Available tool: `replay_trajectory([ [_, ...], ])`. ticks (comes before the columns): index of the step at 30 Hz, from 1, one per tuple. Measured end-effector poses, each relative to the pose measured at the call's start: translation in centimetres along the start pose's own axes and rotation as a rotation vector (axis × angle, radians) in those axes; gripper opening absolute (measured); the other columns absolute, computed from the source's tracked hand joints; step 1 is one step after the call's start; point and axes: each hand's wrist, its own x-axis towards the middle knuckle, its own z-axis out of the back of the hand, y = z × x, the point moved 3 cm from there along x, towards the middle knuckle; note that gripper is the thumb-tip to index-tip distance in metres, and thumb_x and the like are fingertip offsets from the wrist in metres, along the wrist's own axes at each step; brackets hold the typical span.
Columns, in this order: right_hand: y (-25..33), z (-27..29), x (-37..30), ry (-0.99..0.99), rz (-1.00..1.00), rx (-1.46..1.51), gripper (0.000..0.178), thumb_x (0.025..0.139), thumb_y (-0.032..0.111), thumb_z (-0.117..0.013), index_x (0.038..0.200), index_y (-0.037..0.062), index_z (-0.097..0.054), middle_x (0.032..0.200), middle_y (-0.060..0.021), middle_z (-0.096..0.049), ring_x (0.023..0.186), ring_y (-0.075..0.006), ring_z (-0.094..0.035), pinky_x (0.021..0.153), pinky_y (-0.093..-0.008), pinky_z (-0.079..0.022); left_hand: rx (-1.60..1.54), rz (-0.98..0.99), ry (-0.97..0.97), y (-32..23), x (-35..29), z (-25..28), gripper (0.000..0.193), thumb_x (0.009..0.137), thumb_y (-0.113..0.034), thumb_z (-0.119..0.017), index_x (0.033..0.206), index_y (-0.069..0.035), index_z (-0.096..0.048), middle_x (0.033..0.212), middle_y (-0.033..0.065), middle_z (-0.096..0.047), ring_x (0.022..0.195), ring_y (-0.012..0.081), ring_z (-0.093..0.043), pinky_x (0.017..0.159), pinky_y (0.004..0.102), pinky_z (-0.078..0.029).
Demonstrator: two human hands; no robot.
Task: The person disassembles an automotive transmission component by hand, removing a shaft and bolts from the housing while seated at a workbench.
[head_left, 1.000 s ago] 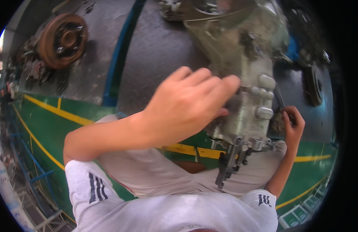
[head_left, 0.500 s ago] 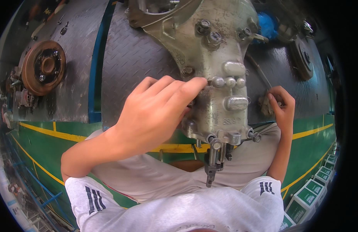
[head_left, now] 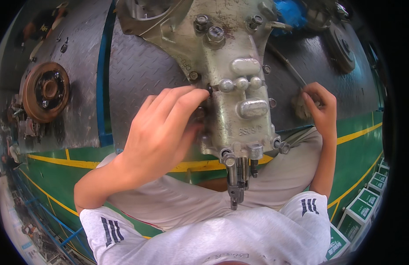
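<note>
1. The grey metal housing (head_left: 233, 88) lies on the dark checker plate floor (head_left: 138, 66), just in front of the person's legs, with its narrow shaft end (head_left: 236, 185) pointing toward the person. I describe every place from this housing.
2. The left hand (head_left: 162, 137) is at the left flank of the housing. Its fingers (head_left: 187, 99) are together and curled, with the tips pressed at a small dark fastener (head_left: 210, 89) on the edge. If they really pinch it or only touch it, I cannot tell, because the fingers cover the contact.
3. The right hand (head_left: 321, 110) is to the right of the housing, apart from it. Its fingers are closed around a small pale object (head_left: 300, 105), maybe a rag, beside a thin rod (head_left: 288, 66) on the floor.
4. To do this step well, I think the left fingertips should turn the fastener straight along its axis, not tilted, so the thread does not cross.
5. The housing looks heavy and stable, but it is oily; a dry grip will help.
6. A rusty brake disc (head_left: 45, 90) lies far to the left of the housing and does not disturb the work.
</note>
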Motion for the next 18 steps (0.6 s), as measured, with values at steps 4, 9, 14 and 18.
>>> replay_trajectory([
  [4,-0.2,0.1,-0.3,0.0,-0.005,-0.011,0.005,0.092,0.002,-0.069,0.094,-0.0019,-0.066,0.082,-0.0031,-0.062,0.07,-0.0085,-0.053,0.063,-0.0235,-0.041,0.075,0.033,0.105,0.1,-0.3,0.7,0.068,0.068,0.01,-0.082,0.13,-0.003,-0.059,0.106,0.013,-0.07,0.094,0.0303,-0.068,0.084,0.0381,-0.051],
  [9,0.0,0.2,-0.2,0.01,-0.037,0.002,0.006,0.092,0.002,-0.069,0.094,-0.0019,-0.066,0.082,-0.003,-0.063,0.07,-0.008,-0.052,0.063,-0.0236,-0.04,0.022,-0.002,0.018,-0.1,0.1,0.4,0.066,0.07,0.009,-0.083,0.131,-0.004,-0.06,0.097,0.0093,-0.071,0.086,0.0261,-0.066,0.082,0.0363,-0.049],
  [14,-0.1,0.2,-0.3,0.013,-0.038,-0.002,0.006,0.092,0.003,-0.07,0.095,-0.0016,-0.066,0.082,-0.003,-0.062,0.07,-0.0078,-0.052,0.063,-0.0237,-0.04,0.093,0.103,0.054,-0.5,-0.1,1.2,0.065,0.071,0.011,-0.081,0.131,-0.004,-0.061,0.102,0.0119,-0.072,0.094,0.0245,-0.069,0.082,0.0346,-0.05],
  [18,-0.1,0.1,-0.2,0.005,-0.025,0.003,0.007,0.092,0.003,-0.07,0.095,-0.0018,-0.066,0.082,-0.0029,-0.062,0.07,-0.0079,-0.052,0.062,-0.0238,-0.04,-0.057,0.039,-0.045,0.3,0.1,0.4,0.064,0.071,0.012,-0.081,0.13,-0.003,-0.061,0.091,0.0093,-0.071,0.084,0.0225,-0.065,0.075,0.0322,-0.049],
])
